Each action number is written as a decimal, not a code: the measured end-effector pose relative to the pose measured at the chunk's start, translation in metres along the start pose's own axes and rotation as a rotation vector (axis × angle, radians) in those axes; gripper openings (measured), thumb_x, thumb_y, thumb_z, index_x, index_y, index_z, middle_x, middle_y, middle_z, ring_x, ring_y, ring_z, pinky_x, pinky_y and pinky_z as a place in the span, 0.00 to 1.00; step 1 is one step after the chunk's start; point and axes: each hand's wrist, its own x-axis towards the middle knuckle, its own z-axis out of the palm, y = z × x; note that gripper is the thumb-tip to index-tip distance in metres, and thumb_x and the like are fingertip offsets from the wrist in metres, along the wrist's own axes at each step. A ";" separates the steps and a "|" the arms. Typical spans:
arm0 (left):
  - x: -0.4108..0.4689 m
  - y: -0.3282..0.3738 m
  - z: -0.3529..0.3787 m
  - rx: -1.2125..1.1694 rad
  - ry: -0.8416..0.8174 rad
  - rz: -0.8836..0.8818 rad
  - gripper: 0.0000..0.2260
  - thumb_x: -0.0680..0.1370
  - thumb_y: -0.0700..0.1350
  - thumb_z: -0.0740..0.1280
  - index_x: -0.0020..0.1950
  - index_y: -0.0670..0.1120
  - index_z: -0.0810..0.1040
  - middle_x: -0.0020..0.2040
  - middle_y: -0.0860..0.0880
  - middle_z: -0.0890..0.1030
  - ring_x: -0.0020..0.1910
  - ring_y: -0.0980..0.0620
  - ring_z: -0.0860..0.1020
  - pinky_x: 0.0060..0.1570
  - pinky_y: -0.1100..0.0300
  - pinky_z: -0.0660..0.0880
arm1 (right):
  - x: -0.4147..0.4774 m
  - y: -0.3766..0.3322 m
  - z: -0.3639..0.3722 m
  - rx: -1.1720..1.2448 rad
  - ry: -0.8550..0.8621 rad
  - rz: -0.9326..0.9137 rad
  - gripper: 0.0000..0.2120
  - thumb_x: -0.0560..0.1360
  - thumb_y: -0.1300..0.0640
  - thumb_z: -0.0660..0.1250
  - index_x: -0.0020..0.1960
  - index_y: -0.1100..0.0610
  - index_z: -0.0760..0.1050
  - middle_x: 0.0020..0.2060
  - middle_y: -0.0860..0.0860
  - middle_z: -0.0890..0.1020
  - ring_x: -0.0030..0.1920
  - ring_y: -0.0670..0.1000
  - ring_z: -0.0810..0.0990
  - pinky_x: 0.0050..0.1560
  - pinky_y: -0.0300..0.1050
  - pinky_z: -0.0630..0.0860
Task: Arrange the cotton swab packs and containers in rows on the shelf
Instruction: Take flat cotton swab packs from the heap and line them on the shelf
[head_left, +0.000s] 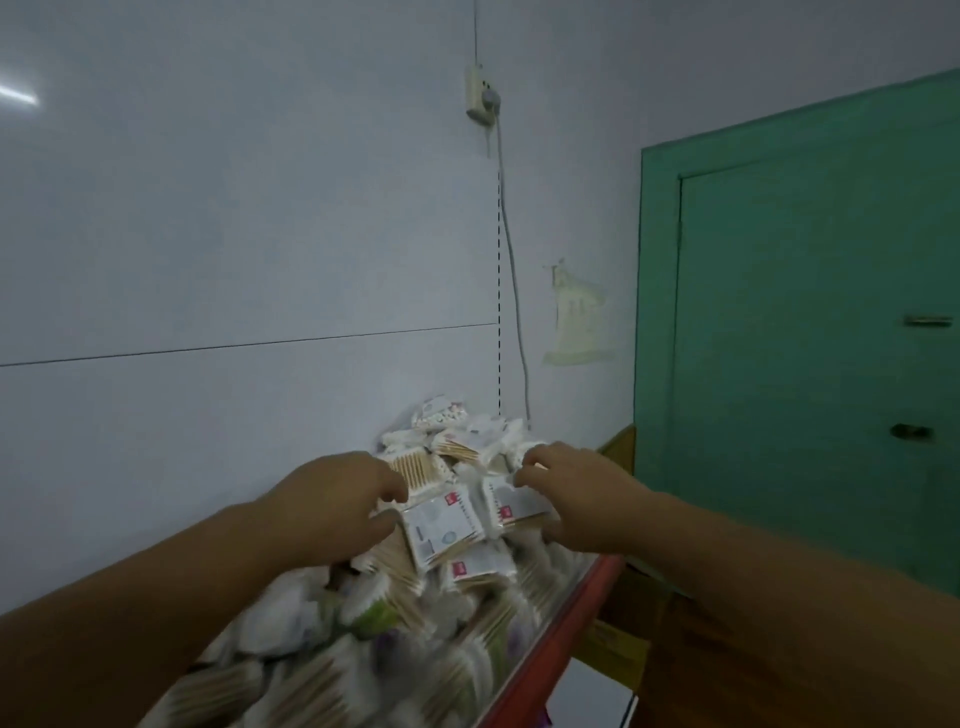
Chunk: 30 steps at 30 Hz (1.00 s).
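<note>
Plainly nothing is in rows yet. Cotton swab packs lie heaped loose along the shelf, from the blurred near end up to the far wall. At the heap's top the left hand curls fingers and thumb on the left edge of a red-labelled pack, and the right hand pinches the neighbouring pack just to its right. Both packs rest on other film-wrapped ones, likely slippery. Lifting them could loosen the pile beneath — packs beside the red front lip may slide over it and drop, since the heap stands higher than that lip.
</note>
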 end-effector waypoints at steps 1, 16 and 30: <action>0.009 0.004 0.000 -0.003 -0.001 -0.018 0.14 0.79 0.54 0.61 0.63 0.57 0.76 0.57 0.56 0.77 0.48 0.59 0.73 0.47 0.65 0.68 | 0.006 0.006 0.003 -0.016 0.006 -0.037 0.27 0.73 0.46 0.69 0.70 0.48 0.66 0.66 0.49 0.69 0.63 0.51 0.69 0.60 0.47 0.68; 0.023 0.027 -0.012 -0.679 0.123 -0.351 0.06 0.76 0.46 0.69 0.43 0.47 0.85 0.36 0.53 0.85 0.33 0.56 0.82 0.33 0.63 0.78 | 0.032 0.057 -0.044 0.365 0.236 -0.129 0.07 0.72 0.51 0.67 0.48 0.47 0.83 0.41 0.42 0.84 0.42 0.41 0.80 0.47 0.39 0.77; 0.050 0.051 0.000 -1.747 0.487 -0.931 0.09 0.77 0.35 0.65 0.57 0.38 0.79 0.44 0.41 0.82 0.33 0.48 0.80 0.27 0.60 0.79 | 0.057 -0.005 -0.010 0.716 0.487 -0.374 0.16 0.74 0.44 0.64 0.53 0.53 0.81 0.47 0.46 0.83 0.46 0.46 0.79 0.47 0.44 0.75</action>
